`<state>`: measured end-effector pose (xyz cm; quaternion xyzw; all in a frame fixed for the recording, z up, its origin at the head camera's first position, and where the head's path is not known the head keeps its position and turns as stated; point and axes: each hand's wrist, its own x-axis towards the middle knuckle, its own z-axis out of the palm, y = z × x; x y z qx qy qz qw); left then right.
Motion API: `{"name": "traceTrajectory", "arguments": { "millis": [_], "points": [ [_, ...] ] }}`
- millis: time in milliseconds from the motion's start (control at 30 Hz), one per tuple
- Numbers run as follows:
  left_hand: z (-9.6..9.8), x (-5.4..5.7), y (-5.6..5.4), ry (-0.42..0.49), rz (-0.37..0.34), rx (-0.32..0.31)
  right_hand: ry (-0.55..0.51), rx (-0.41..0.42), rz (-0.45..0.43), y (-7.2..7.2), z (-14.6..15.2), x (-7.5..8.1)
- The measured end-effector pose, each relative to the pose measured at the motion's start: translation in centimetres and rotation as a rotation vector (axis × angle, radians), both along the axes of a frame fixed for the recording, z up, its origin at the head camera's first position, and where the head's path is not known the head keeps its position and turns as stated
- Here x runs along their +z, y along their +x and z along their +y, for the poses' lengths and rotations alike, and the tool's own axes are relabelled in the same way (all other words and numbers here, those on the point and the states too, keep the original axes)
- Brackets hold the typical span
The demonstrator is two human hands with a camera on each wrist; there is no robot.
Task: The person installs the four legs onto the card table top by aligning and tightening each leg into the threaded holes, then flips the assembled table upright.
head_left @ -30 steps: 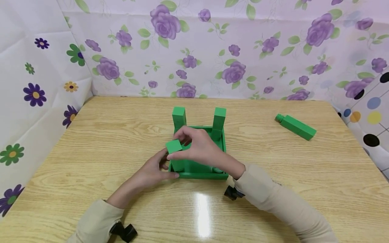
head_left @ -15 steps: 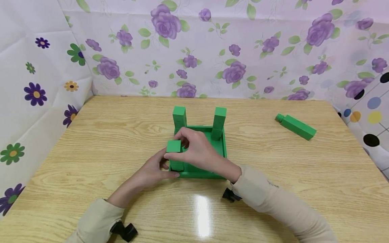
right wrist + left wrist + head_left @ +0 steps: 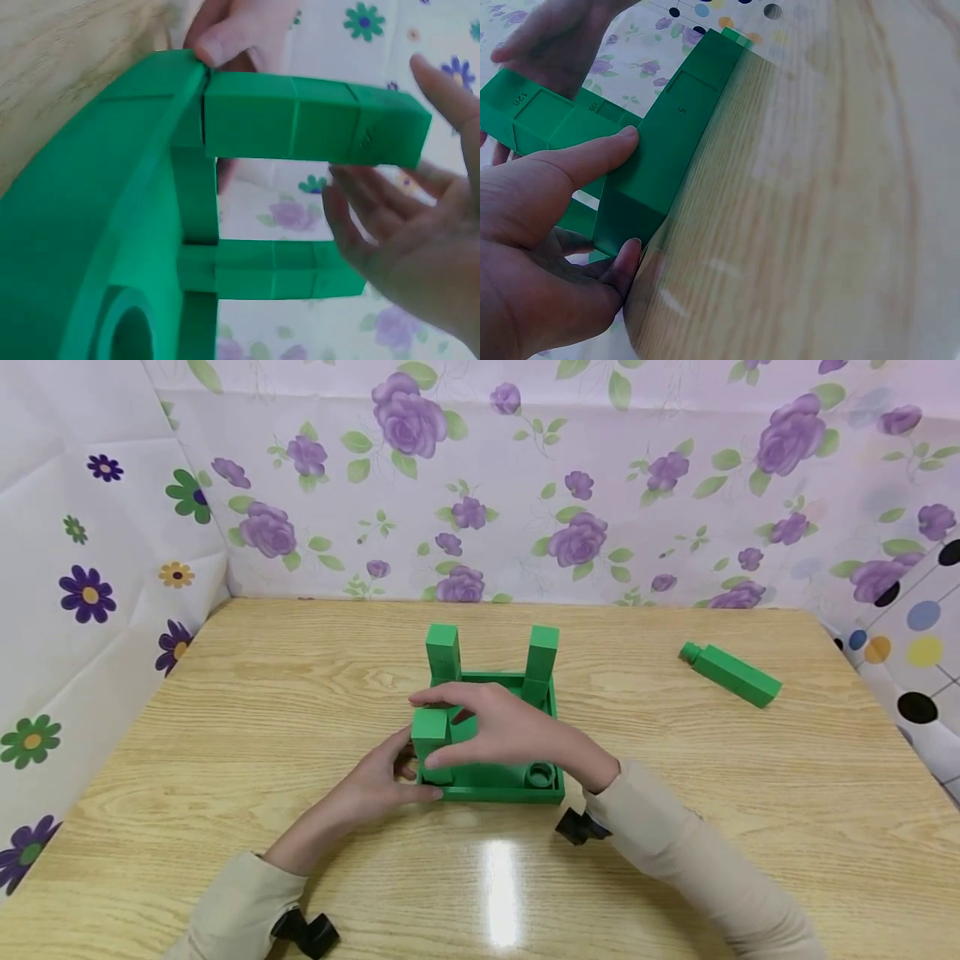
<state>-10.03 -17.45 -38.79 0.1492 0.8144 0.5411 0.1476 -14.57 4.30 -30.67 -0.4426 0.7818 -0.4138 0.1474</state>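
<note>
While your left hand (image 3: 378, 781) is gripping the green tray (image 3: 495, 794) at seven o'clock, your right hand (image 3: 498, 722), fingers parted, is bracketing the upright post (image 3: 431, 724) in that corner.

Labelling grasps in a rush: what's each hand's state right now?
Left hand: closed, holding the tray by its near left corner.
Right hand: open around the near block, thumb clear of it.

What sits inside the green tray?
Upright green posts stand at three corners, and a round socket shows at the near right one. The right hand hides part of the tray floor in the head view.
</note>
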Motion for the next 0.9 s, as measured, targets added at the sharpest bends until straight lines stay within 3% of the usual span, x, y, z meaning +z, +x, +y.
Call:
{"name": "traceTrajectory", "arguments": {
  "millis": [200, 367, 667, 900],
  "points": [
    [0.0, 0.0, 0.0, -0.008, 0.008, 0.001, -0.132, 0.187, -0.238, -1.5, 0.6, -0.7],
    [0.0, 0.0, 0.1, -0.012, -0.004, 0.007, -0.212, 0.253, -0.337, -2.1, 0.5, -1.3],
    [0.1, 0.1, 0.2, -0.018, -0.014, 0.010, -0.260, 0.254, -0.501, -2.7, 0.4, -2.0],
    [0.1, 0.0, 0.1, -0.006, 0.004, 0.011, -0.235, 0.184, -0.466, -2.6, 0.4, -2.0]
  ]
}}
